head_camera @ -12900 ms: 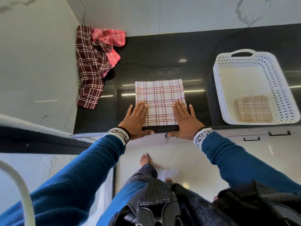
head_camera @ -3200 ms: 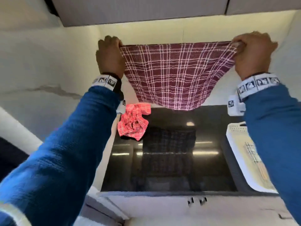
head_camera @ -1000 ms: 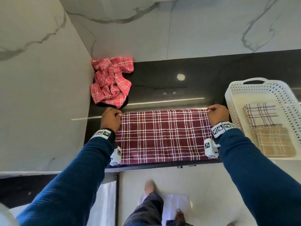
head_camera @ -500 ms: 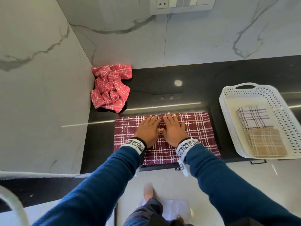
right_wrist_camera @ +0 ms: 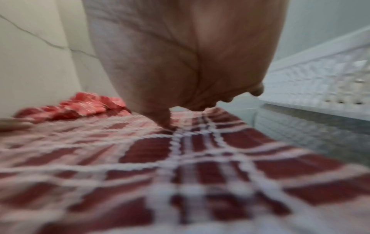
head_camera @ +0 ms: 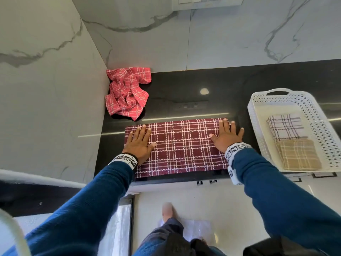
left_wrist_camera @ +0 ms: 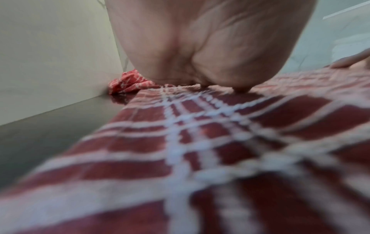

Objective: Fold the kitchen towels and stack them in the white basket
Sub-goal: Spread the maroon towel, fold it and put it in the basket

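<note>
A maroon plaid towel (head_camera: 181, 146) lies flat as a wide strip on the black counter (head_camera: 212, 85) near its front edge. My left hand (head_camera: 139, 143) presses flat on the strip's left end, fingers straight. Flat on the right end rests my right hand (head_camera: 227, 134), its outer fingers past the towel's edge. Both wrist views show a palm on the maroon towel (left_wrist_camera: 220, 142) (right_wrist_camera: 180, 166). A crumpled red plaid towel (head_camera: 127, 93) sits in the back left corner. The white basket (head_camera: 262, 100) at the right holds a folded white checked towel (head_camera: 285, 126) and a folded tan towel (head_camera: 298, 154).
Marble walls (head_camera: 46, 98) close off the left and back of the counter. A socket strip (head_camera: 208, 1) is mounted on the back wall. The basket's perforated side (right_wrist_camera: 320, 76) stands close beside my right hand. Below the counter edge are floor and my legs.
Both hands have slid apart from the towel's middle to its two ends, flattening it. Before that the towel was held up, then laid down as a folded strip.
</note>
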A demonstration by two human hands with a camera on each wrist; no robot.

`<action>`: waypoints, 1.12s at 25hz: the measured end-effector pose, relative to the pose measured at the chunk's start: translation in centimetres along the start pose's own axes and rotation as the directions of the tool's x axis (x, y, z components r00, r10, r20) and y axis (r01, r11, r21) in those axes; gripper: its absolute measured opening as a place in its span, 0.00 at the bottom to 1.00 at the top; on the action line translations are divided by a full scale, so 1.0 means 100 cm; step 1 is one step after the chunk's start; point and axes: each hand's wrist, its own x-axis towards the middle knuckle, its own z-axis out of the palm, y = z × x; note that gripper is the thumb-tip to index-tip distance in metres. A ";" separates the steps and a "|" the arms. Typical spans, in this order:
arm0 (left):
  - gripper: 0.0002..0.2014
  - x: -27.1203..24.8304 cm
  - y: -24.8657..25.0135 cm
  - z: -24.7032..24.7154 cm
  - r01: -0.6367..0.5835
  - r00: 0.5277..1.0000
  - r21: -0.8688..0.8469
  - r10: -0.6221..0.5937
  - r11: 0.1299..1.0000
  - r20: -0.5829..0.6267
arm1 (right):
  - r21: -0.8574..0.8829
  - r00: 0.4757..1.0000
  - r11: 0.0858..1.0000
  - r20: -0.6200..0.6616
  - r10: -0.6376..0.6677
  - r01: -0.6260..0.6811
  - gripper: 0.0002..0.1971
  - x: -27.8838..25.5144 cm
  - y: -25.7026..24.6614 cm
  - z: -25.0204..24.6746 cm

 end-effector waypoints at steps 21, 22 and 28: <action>0.23 -0.082 0.029 0.021 0.132 0.951 -0.212 -0.184 0.968 -0.249 | 0.085 0.986 0.993 -0.149 -0.074 0.087 0.38 -0.087 0.017 0.077; 0.19 -0.073 0.029 0.008 0.137 0.947 -0.215 -0.192 0.967 -0.259 | 0.083 0.983 0.996 -0.180 -0.027 0.043 0.37 -0.092 0.005 0.069; 0.21 -0.021 0.005 -0.012 0.038 0.975 -0.172 -0.074 0.984 -0.209 | 0.223 0.972 0.971 -0.233 -0.029 0.082 0.21 -0.091 -0.072 0.040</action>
